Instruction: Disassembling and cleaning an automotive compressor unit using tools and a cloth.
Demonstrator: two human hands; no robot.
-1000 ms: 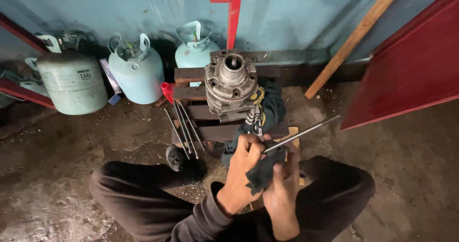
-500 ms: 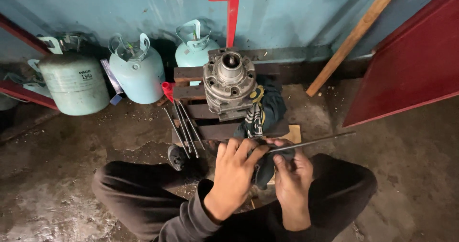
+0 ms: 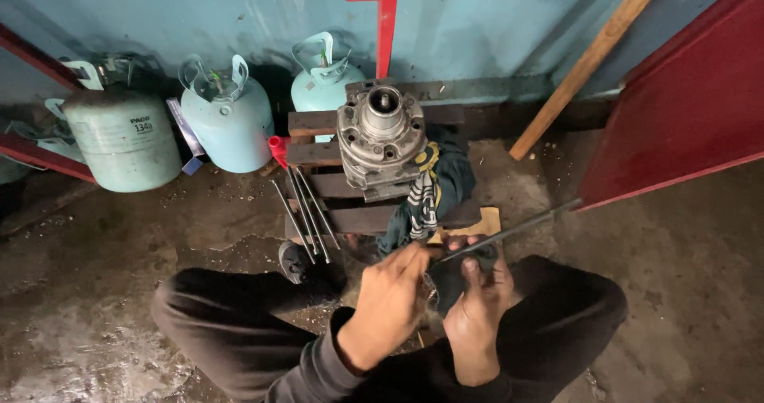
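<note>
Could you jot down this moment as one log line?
left hand: grips rod end | right hand: holds dark cloth around long metal rod | metal housing: on wooden stool, untouched

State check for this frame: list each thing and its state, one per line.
left hand: gripping the rod's near end
right hand: holding dark cloth around the rod
long metal rod: held, tilted up to the right
metal housing: upright on wooden slats
loose rods: leaning on the slats
gas cylinders: upright by the wall

head view, looking steeply down, close
</note>
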